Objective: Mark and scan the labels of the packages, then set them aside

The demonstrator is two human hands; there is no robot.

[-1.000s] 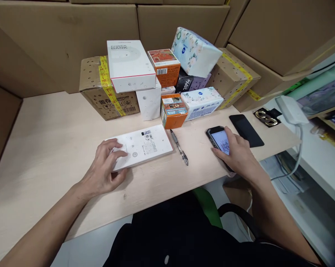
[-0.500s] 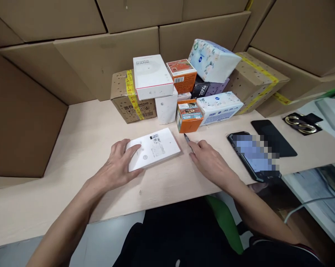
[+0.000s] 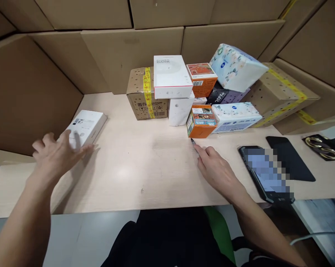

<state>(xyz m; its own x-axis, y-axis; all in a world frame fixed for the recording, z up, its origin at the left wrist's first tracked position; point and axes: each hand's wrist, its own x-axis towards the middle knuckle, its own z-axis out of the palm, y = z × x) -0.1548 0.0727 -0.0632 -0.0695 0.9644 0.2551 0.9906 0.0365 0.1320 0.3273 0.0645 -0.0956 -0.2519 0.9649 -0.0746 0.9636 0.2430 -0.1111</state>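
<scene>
At the left of the table, a flat white box (image 3: 85, 128) lies by the cardboard wall. My left hand (image 3: 57, 150) is at its near end with the fingers spread and raised. The thumb is stretched along the near right corner; whether it touches the box I cannot tell. My right hand (image 3: 213, 163) rests on the table right of the middle, closed around a slim grey pen (image 3: 194, 142) with a dark tip. That tip points at the base of a small orange box (image 3: 202, 121).
Behind stand a white power bank box (image 3: 173, 72), a carton with yellow tape (image 3: 139, 94), another orange box (image 3: 203, 79) and tissue packs (image 3: 235, 116). To the right lie a phone (image 3: 263, 170), a black flat pad (image 3: 291, 159) and gold rings on black card (image 3: 323, 146).
My left hand has carried the white box from the table's middle to the far left, and its fingers have spread. My right hand keeps the pen in much the same place.
</scene>
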